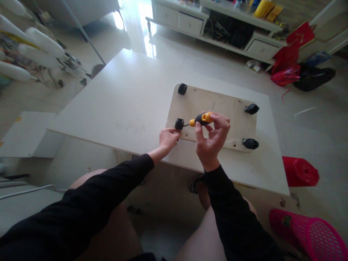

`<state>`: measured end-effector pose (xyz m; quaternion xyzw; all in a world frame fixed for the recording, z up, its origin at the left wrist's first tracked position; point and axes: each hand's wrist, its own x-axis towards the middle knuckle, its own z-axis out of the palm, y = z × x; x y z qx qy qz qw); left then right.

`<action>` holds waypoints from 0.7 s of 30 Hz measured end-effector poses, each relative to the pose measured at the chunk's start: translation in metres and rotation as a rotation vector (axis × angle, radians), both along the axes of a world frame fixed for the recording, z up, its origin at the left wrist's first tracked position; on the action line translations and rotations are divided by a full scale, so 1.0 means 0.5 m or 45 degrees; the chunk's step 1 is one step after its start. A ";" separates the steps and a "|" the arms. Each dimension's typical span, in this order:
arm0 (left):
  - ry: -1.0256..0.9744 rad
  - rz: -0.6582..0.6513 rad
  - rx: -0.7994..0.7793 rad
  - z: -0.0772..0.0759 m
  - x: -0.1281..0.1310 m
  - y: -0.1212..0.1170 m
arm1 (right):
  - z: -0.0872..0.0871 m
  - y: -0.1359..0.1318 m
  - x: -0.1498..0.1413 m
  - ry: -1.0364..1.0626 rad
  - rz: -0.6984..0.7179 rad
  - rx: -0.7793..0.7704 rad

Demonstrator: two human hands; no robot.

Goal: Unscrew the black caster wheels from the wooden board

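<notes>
A pale wooden board lies on a white table with black caster wheels at its corners. My right hand is closed round the yellow and black handle of a screwdriver, whose thin shaft points left at the near-left caster. My left hand sits just below that caster, its fingers curled at the board's edge; whether they pinch anything is hidden. Other casters stand at the far left, far right and near right.
A pink mesh basket lies on the floor at lower right, with a red object beside the table. Red and black bags sit near a white cabinet at the back. A drying rack stands at left.
</notes>
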<state>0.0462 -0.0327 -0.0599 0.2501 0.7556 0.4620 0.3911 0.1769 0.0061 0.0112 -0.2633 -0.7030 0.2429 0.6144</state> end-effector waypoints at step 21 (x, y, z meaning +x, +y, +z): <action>-0.209 0.213 0.127 -0.017 0.015 0.007 | 0.001 0.000 0.001 -0.053 -0.015 -0.005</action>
